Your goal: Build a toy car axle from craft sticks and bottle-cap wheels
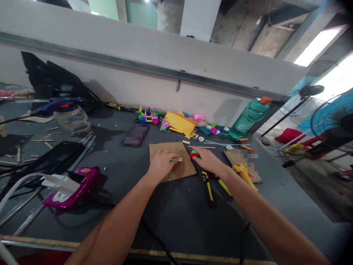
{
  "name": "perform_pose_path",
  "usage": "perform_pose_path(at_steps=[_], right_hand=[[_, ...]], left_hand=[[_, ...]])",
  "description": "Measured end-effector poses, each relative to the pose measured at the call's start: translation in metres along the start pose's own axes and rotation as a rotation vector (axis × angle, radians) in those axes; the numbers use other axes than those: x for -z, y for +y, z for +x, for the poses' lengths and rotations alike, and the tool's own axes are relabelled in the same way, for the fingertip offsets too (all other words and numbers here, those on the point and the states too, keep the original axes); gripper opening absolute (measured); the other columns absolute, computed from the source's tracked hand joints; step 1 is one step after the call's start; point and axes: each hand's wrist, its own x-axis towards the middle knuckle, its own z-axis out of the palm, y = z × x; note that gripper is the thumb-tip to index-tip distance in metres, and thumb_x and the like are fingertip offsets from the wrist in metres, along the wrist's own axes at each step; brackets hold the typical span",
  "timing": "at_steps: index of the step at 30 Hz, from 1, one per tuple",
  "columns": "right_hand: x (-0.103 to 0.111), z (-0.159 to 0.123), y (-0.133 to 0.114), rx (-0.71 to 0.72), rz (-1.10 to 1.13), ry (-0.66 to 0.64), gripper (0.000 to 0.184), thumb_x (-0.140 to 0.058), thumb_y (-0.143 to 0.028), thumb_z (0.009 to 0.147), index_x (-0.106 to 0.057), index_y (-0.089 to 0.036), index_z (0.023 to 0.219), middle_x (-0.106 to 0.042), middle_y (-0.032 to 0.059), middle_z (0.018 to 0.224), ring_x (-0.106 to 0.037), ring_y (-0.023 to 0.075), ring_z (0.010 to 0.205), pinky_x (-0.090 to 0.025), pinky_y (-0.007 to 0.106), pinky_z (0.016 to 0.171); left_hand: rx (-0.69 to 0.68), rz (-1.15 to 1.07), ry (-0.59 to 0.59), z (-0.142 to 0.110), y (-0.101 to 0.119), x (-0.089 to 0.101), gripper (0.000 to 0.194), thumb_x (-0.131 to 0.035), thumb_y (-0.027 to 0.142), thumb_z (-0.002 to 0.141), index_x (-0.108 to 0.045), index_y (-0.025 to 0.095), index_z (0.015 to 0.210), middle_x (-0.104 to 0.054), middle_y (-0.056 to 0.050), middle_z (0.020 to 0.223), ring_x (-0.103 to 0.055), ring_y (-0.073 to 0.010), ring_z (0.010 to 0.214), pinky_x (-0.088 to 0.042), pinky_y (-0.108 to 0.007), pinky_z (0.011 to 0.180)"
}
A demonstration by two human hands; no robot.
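My left hand (160,164) is over a square of brown cardboard (184,171). Its fingers are closed on a small wooden piece with a green end (176,159). Just past the cardboard's right edge, my right hand (208,161) has its fingers curled at a small round red and green piece (193,154), which looks like bottle caps. The fingers partly cover this piece. Under my right forearm lie pliers with yellow and black handles (208,189). A thin wooden stick (202,147) and a short wood piece (186,142) lie beyond the cardboard.
A yellow glue gun (244,175) rests on another cardboard piece at right. At the back stand a teal bottle (248,119), colourful toy parts (149,115) and yellow paper (180,123). A purple power strip (73,189), a black phone-like device (55,158) and a blue glue gun (59,105) lie left.
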Motion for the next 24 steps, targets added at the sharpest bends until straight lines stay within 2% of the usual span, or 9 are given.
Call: perform_pose_path(at_steps=[3,4,6,9,11,14,17,21,24], right_hand=[[0.027,-0.029,0.010,-0.069,-0.040,0.184,0.045,-0.050,-0.027,0.084,-0.050,-0.017,0.128,-0.058,0.0117,0.127,-0.053,0.0250,0.117,-0.041,0.040,0.097],[0.038,-0.042,0.016,-0.146,-0.083,0.273,0.041,-0.049,-0.028,0.085,-0.051,-0.018,0.125,-0.062,0.0108,0.119,-0.057,0.0245,0.110,-0.043,0.039,0.092],[0.055,-0.073,0.031,-0.386,-0.247,0.347,0.036,-0.047,-0.032,0.085,-0.054,-0.018,0.118,-0.066,0.0104,0.105,-0.060,0.0255,0.099,-0.045,0.038,0.086],[0.061,-0.116,0.051,-0.707,-0.481,0.225,0.050,-0.049,-0.046,0.082,-0.053,-0.010,0.115,-0.061,0.0198,0.106,-0.059,0.0330,0.098,-0.044,0.043,0.083],[0.051,-0.133,0.061,-0.828,-0.479,0.095,0.062,-0.048,-0.057,0.079,-0.052,-0.007,0.115,-0.059,0.0239,0.106,-0.060,0.0359,0.094,-0.045,0.043,0.078],[0.031,-0.139,0.073,-0.859,-0.430,0.055,0.065,-0.051,-0.058,0.077,-0.052,-0.004,0.113,-0.058,0.0256,0.105,-0.060,0.0352,0.093,-0.046,0.040,0.076],[0.023,-0.136,0.082,-0.855,-0.392,0.128,0.047,-0.054,-0.046,0.078,-0.057,-0.008,0.105,-0.062,0.0228,0.098,-0.060,0.0326,0.094,-0.045,0.037,0.074],[0.036,-0.139,0.077,-0.831,-0.359,0.225,0.034,-0.051,-0.037,0.078,-0.062,-0.011,0.097,-0.064,0.0195,0.092,-0.061,0.0308,0.092,-0.046,0.037,0.073],[0.055,-0.142,0.049,-0.802,-0.177,0.466,0.034,-0.052,-0.039,0.075,-0.063,-0.012,0.090,-0.065,0.0174,0.087,-0.062,0.0305,0.085,-0.047,0.038,0.070]], left_hand=[[0.026,-0.011,0.003,0.001,0.001,0.001,0.014,-0.061,0.026,0.081,-0.071,0.023,0.090,-0.071,-0.004,0.091,-0.061,-0.0211,0.089,-0.042,-0.034,0.085],[0.040,-0.018,0.003,0.001,0.000,0.001,0.014,-0.061,0.026,0.081,-0.072,0.023,0.090,-0.071,-0.004,0.091,-0.061,-0.0211,0.090,-0.042,-0.034,0.085],[0.056,-0.030,-0.004,0.002,0.000,0.001,0.015,-0.060,0.027,0.082,-0.071,0.024,0.091,-0.071,-0.003,0.092,-0.061,-0.0210,0.091,-0.042,-0.034,0.086],[0.058,-0.016,-0.009,0.002,0.000,0.000,0.016,-0.059,0.030,0.082,-0.071,0.026,0.091,-0.071,-0.002,0.093,-0.060,-0.0213,0.089,-0.041,-0.035,0.087],[0.063,0.002,-0.006,0.002,0.000,-0.001,0.016,-0.059,0.032,0.082,-0.071,0.027,0.091,-0.070,-0.002,0.092,-0.060,-0.0214,0.087,-0.041,-0.035,0.085],[0.073,0.015,-0.005,0.001,0.002,0.000,0.017,-0.059,0.034,0.082,-0.071,0.027,0.091,-0.070,-0.002,0.090,-0.061,-0.0212,0.087,-0.041,-0.034,0.083],[0.079,0.005,-0.008,-0.001,0.004,0.001,0.017,-0.057,0.035,0.083,-0.071,0.027,0.090,-0.070,-0.001,0.091,-0.060,-0.0210,0.087,-0.042,-0.033,0.082],[0.091,0.006,0.005,-0.002,0.003,0.000,0.018,-0.057,0.033,0.083,-0.072,0.026,0.091,-0.070,-0.002,0.092,-0.060,-0.0220,0.089,-0.042,-0.034,0.083],[0.085,0.008,-0.005,0.000,0.003,0.000,0.018,-0.058,0.033,0.083,-0.072,0.026,0.092,-0.071,-0.002,0.092,-0.061,-0.0215,0.089,-0.041,-0.034,0.085]])
